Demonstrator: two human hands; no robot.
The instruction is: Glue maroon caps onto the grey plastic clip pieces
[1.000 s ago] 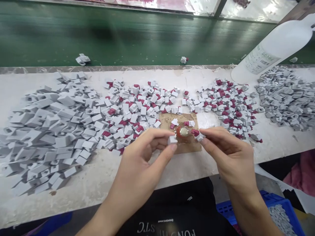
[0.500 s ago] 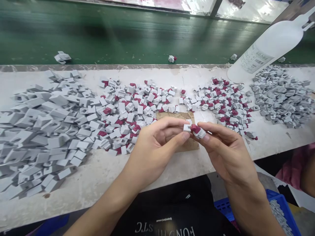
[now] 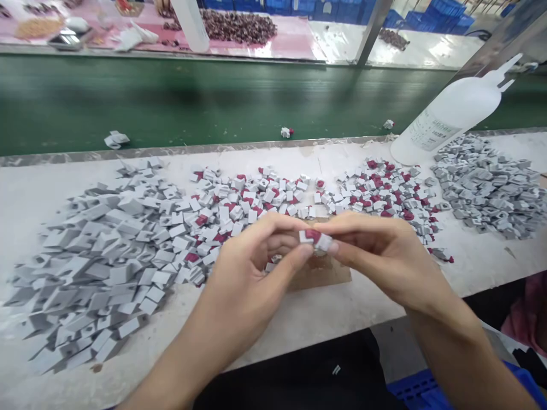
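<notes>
My left hand [image 3: 256,273] pinches a small light-grey plastic block [image 3: 304,236] between thumb and fingertips. Meeting it from the other side is a dark-red-and-grey plastic piece [image 3: 317,237], gripped by the thumb and fingers of my right hand [image 3: 380,256]. The two parts touch, and the fingertips cover much of them; whether they are fully joined I cannot tell. Under the hands lies a piece of brown cardboard [image 3: 325,273]. Behind and left of my left hand spreads a heap of grey-and-red pieces [image 3: 231,208]; another such heap [image 3: 380,188] lies behind my right hand.
Larger grey blocks [image 3: 106,262] are piled at the left, smaller grey parts [image 3: 491,182] at the right. A white squeeze bottle [image 3: 448,119] leans near the right pile. Across the back runs a green conveyor belt [image 3: 192,102] bearing a few pieces. A blue crate [image 3: 419,387] sits below the table.
The grey block and the red-and-grey piece, slightly apart before, now meet between my fingertips. My hands have drawn closer together. The view has tilted up, showing more of the far table.
</notes>
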